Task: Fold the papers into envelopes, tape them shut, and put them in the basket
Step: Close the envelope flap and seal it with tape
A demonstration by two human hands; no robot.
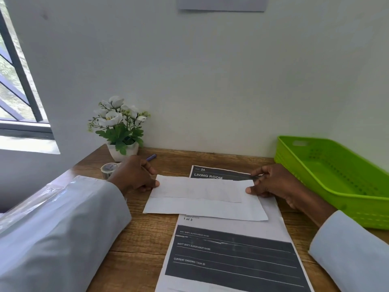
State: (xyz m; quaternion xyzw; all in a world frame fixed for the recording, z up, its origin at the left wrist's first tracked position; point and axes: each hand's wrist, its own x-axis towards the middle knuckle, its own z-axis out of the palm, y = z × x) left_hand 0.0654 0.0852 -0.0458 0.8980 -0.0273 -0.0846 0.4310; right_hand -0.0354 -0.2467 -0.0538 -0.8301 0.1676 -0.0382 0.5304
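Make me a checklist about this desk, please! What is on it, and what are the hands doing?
Surface: wooden desk, against a white wall.
Job's things: folded white paper lying across a printed form; green basket at right, nothing seen inside; tape roll at left.
Clutter: potted white flowers; purple pen.
Hands: left hand pinches the paper's left edge; right hand pinches its right edge.
Cables: nothing seen.
Surroundings: window at left; grey sheet on the wall.
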